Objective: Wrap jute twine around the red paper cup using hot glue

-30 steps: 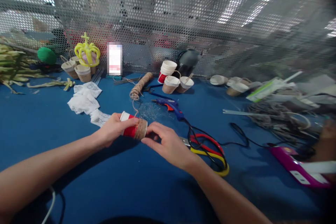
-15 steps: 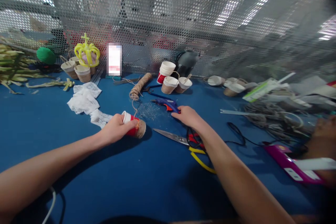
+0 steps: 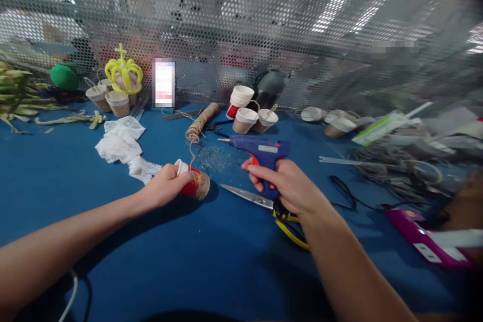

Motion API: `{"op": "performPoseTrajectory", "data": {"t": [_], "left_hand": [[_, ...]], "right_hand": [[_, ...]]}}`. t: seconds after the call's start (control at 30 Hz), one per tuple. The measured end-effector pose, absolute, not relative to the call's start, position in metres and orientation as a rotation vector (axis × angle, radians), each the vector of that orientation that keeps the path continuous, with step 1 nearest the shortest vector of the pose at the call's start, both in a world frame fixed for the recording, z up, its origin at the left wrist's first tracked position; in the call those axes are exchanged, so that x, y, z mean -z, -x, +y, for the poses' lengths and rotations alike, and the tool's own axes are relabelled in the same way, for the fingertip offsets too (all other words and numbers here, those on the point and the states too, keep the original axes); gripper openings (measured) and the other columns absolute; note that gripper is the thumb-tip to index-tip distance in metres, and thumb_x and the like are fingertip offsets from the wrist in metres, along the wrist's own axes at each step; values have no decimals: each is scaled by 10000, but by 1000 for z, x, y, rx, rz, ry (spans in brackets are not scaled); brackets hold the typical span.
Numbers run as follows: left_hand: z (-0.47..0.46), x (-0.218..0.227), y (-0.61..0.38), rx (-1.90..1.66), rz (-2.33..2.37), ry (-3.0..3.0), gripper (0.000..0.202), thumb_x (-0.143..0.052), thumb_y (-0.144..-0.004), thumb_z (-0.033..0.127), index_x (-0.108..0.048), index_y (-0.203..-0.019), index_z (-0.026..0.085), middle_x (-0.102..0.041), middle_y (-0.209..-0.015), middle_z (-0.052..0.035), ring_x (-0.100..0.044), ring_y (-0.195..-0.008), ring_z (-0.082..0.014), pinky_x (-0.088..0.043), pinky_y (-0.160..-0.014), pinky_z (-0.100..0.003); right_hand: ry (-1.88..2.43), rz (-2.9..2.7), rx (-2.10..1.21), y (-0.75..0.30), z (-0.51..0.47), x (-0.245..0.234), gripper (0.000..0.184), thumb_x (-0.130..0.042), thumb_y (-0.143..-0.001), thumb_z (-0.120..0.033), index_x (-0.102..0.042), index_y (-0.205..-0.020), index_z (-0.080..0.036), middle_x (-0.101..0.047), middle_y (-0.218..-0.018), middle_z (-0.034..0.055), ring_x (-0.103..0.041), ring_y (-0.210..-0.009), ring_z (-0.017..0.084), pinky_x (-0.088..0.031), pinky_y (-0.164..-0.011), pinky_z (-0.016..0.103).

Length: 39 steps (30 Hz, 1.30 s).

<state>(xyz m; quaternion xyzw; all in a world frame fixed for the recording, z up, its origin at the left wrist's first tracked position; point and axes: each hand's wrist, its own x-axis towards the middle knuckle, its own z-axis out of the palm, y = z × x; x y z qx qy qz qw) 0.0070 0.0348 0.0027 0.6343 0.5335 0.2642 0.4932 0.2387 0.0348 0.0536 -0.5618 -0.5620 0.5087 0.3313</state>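
Observation:
My left hand [image 3: 168, 184] is closed around a red and white paper cup [image 3: 189, 187] lying on its side, its base end wrapped in twine. A strand runs from the cup up to a twine roll [image 3: 203, 122] behind it. In my right hand [image 3: 292, 183] is a blue glue gun [image 3: 260, 150], its nozzle pointing left and a finger by the red trigger. Under that hand lie scissors [image 3: 249, 196] with yellow and black handles, blades toward the cup. Crumpled white cloth [image 3: 119, 142] rests just left of the cup.
Twine-wrapped cups [image 3: 246, 119] and stacked paper cups [image 3: 241, 95] stand at the back. A yellow crown-shaped piece [image 3: 124, 73] and a phone [image 3: 163, 83] are back left. To the right are tangled grey cords [image 3: 392, 166], a purple power strip [image 3: 422, 241] and another person's arm [image 3: 466, 206].
My right hand has lifted the glue gun off the table and turned it upright, nozzle to the left. My left hand and the cup have hardly moved.

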Motion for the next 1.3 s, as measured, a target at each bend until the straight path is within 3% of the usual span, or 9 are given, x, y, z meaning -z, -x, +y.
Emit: {"op": "performPoseTrajectory", "data": {"t": [0.13,0.27,0.53,0.8,1.1,1.3], "left_hand": [[34,-6,-7,-640,1320,-1526,282,-392,-734,366,-371,-526,177,-302,-489,49,-253,-450,-79,-183,-419,-227],[34,-7,-8,-644,1302,-1522,279,-391,-734,347,-357,-516,177,-290,-486,49,-240,-449,-74,-174,-416,-225],[36,-8,-7,-635,1277,-1494,294,-403,-747,374,-471,-582,141,-329,-494,43,-262,-456,-77,-189,-418,-219],[36,-5,-8,-660,1272,-1488,313,-415,-745,397,-502,-607,130,-349,-494,41,-275,-457,-80,-200,-423,-223],[35,-6,-8,-660,1269,-1467,293,-428,-728,380,-466,-549,151,-342,-480,43,-267,-439,-77,-184,-418,-227],[36,-3,-8,-667,1262,-1431,278,-431,-734,369,-516,-612,134,-373,-496,33,-283,-448,-84,-192,-425,-234]], "right_hand": [[1445,-1644,-1290,-229,17,-51,196,-563,-726,-329,-562,-787,-143,-498,-496,-30,-437,-424,77,-369,-402,210],[1605,-1788,-1178,-223,4,-52,210,-569,-708,-367,-549,-659,-163,-475,-423,-38,-437,-368,80,-385,-374,211],[1684,-1861,-1075,-217,1,-52,313,-555,-704,-353,-434,-462,-194,-435,-348,-48,-410,-320,74,-331,-340,208],[1630,-1955,-904,-217,-2,-50,310,-560,-701,-341,-410,-460,-216,-414,-319,-63,-382,-314,81,-310,-338,233],[1609,-1989,-826,-217,-5,-50,264,-578,-692,-336,-454,-487,-227,-428,-330,-60,-387,-320,91,-298,-343,246],[1600,-2007,-823,-222,-8,-43,228,-578,-711,-329,-512,-516,-232,-456,-370,-33,-411,-337,109,-299,-348,259]]}}
